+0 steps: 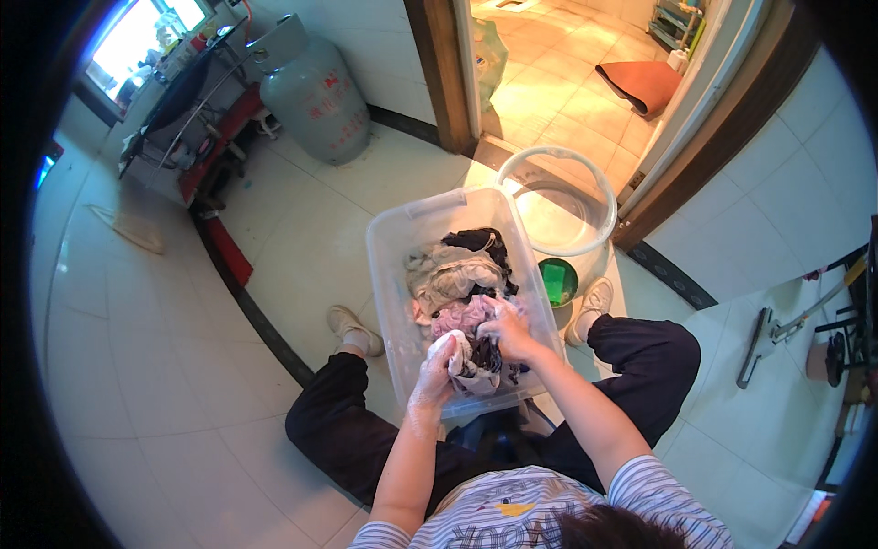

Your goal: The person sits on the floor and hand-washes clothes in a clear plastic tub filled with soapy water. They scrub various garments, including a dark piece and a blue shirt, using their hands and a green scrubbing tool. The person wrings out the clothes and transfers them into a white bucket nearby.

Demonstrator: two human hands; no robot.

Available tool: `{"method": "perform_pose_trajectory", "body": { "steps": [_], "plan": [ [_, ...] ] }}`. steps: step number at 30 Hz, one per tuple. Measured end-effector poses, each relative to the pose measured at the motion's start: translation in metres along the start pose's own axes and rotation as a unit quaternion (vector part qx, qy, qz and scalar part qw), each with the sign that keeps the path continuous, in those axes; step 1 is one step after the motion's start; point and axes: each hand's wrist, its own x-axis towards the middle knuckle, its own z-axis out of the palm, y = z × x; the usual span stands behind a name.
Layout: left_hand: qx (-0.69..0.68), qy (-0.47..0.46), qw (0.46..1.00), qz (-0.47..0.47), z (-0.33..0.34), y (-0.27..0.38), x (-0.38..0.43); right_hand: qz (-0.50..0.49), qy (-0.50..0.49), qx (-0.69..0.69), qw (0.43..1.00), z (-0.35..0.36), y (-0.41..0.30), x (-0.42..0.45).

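Note:
A translucent plastic tub [386, 288] stands between my knees with wet laundry in it. My left hand [433, 376], covered in suds, grips a white, pink and dark wet garment [478, 374] at the tub's near end. On the other side my right hand [509, 334], also sudsy, has its fingers curled on the same bundle; they partly hide the cloth there. Just beyond lies a bunched pink cloth [458, 318]. Farther up the tub are a beige garment [456, 274] and a black garment [478, 239].
A round clear basin [607, 206] sits at the doorway, beside the tub. Near my right shoe is a small dark bowl [573, 295] with a green block [554, 280] in it. A gas cylinder [315, 103] stands by the wall; a floor squeegee [758, 346] is at right.

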Motion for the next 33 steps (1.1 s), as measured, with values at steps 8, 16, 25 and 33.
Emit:
{"method": "perform_pose_trajectory", "body": {
  "steps": [8, 16, 25, 33],
  "plan": [
    [0.049, -0.015, 0.998, 0.028, -0.019, 0.005, 0.005, 0.183, 0.099, 0.737, 0.643, -0.03, -0.022, 0.016],
    [-0.309, -0.265, 0.913, -0.043, -0.081, -0.061, 0.048, -0.16, 0.153, -0.032, 0.975, 0.069, -0.111, -0.035],
    [-0.173, 0.125, 0.977, 0.0, -0.011, -0.039, 0.027, 0.077, 0.214, 0.049, 0.972, 0.047, -0.061, 0.02],
    [0.282, -0.004, 0.959, -0.016, 0.005, -0.015, -0.004, 0.151, -0.111, 0.646, 0.74, -0.019, -0.09, 0.077]
  ]
}}
